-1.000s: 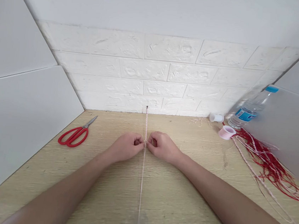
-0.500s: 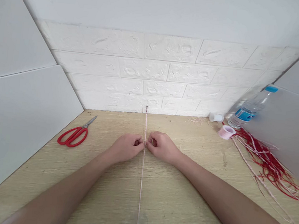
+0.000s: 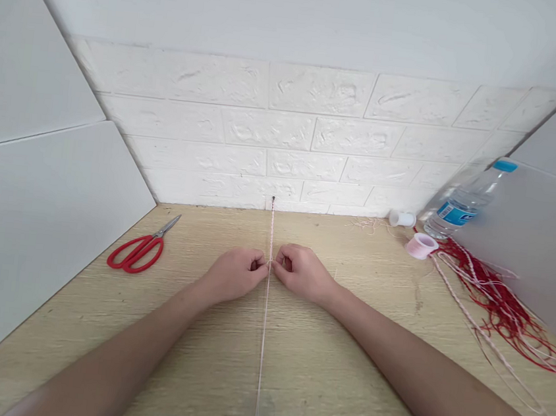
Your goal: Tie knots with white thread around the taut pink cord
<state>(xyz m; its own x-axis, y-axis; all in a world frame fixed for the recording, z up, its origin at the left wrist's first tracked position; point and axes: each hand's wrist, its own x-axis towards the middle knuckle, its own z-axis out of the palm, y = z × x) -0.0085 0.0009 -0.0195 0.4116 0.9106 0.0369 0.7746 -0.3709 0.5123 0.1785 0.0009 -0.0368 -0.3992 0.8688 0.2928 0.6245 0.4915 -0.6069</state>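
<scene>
A pale pink braided cord [image 3: 271,230] runs from a small dark fixing [image 3: 274,198] at the foot of the wall straight toward me. Below my hands it carries on as thin strands [image 3: 262,352] to the table's front edge. My left hand [image 3: 238,273] is closed in a pinch at the left of the cord, gripping a thin thread. Mirroring it on the right, my right hand [image 3: 301,273] pinches thread against the cord. The fingertips of both hands almost meet there; the crossing of the threads between them is too fine to make out.
Red-handled scissors [image 3: 137,251] lie at the left. At the right are a pink thread spool [image 3: 421,246], a white spool [image 3: 402,218], a water bottle [image 3: 462,204] leaning on the side panel, and a tangle of red cords [image 3: 510,312]. Loose thread ends [image 3: 368,224] lie near the wall.
Hardly anything differs. Both hands keep their pinch at the same spot on the cord, and the thread loop between the fingertips looks smaller.
</scene>
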